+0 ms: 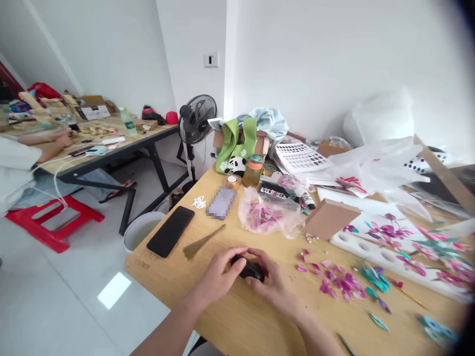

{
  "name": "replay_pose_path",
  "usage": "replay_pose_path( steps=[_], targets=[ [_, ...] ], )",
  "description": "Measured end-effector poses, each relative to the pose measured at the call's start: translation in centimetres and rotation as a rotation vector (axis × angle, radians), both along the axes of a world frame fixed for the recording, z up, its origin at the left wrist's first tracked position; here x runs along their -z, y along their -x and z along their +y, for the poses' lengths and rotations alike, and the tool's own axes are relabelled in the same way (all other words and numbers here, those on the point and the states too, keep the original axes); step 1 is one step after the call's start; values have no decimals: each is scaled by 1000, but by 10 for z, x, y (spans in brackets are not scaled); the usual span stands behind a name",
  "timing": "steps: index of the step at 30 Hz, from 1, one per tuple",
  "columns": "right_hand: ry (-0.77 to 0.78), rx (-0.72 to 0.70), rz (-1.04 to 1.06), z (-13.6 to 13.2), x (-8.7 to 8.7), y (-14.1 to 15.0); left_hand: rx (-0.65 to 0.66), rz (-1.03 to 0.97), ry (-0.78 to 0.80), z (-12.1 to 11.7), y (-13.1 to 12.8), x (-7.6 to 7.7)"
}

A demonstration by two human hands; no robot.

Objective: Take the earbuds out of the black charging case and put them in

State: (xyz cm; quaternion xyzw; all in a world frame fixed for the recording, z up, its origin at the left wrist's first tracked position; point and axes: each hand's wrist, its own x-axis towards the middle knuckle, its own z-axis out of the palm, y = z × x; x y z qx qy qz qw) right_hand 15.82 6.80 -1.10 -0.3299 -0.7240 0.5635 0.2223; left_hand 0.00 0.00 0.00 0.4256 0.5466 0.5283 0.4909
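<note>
Both of my hands close around a small black object [251, 269] resting on the wooden table [237, 316]. My left hand [218, 274] grips its left end with the fingers curled over the top. My right hand [276, 282] holds its right end from the other side. What the black object is, I cannot tell. Just left of my hands lies a thin brown fan-shaped piece [200, 243]. A black phone [171, 231] lies flat near the table's left edge. Pink and teal paper petals [345, 284] are scattered to the right of my hands.
A clear bag of pink petals [267, 212], a jar [253, 170], a brown box [328, 217] and a white floral panel [401, 242] crowd the table's far side. A fan [196, 121] and a bucket [141, 230] stand on the floor. Another person [22, 163] sits at a far table.
</note>
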Motion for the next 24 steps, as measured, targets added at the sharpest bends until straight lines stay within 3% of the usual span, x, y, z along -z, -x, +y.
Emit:
replay_pose_path(
  steps=[6, 11, 15, 20, 24],
  targets=[
    [165, -17, 156, 2, -8, -6, -30, -96, -9, -3, -1, 0],
    [274, -9, 251, 3, -11, -12, -13, 41, -42, -4, -5, -5],
    [269, 99, 299, 4, -4, -12, -42, 132, -75, -5, -10, -10],
    [283, 223, 411, 4, 1, -11, -119, -66, -23, -8, -24, -9],
    [247, 157, 399, 1, -8, -13, -122, -183, 47, -11, -34, -4]
  ],
)
